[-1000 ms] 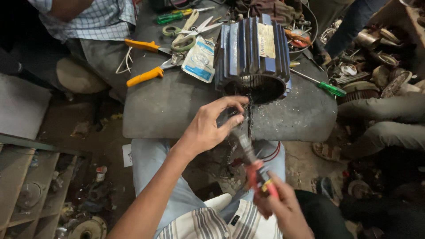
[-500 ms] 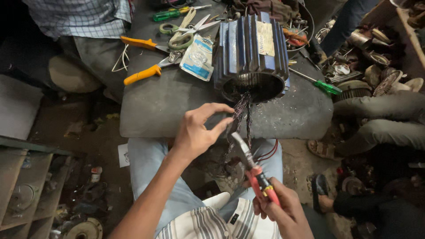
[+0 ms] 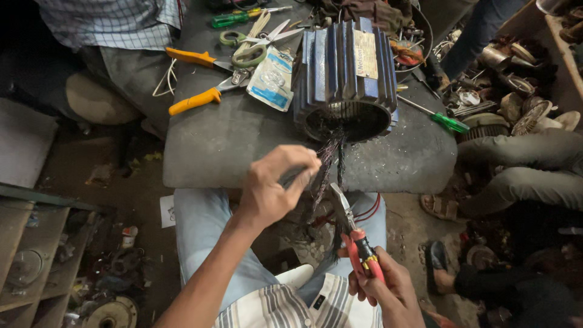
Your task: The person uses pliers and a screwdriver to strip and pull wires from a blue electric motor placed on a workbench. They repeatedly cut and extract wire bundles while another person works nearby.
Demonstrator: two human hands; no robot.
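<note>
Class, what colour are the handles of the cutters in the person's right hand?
Red, with a little yellow, on the cutters in the right hand; head view.

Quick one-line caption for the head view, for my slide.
Left hand pinches dark wires hanging from a blue motor housing while the right hand holds red-handled pliers beside them.

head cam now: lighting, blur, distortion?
Head view: light falls on the grey table and blue motor housing; floor and shelves at the left edge sit in deep shadow. Left hand and wire bundle slightly soft; red-handled pliers in the right hand sharper. Wide-angle bowing at the edges.
</note>
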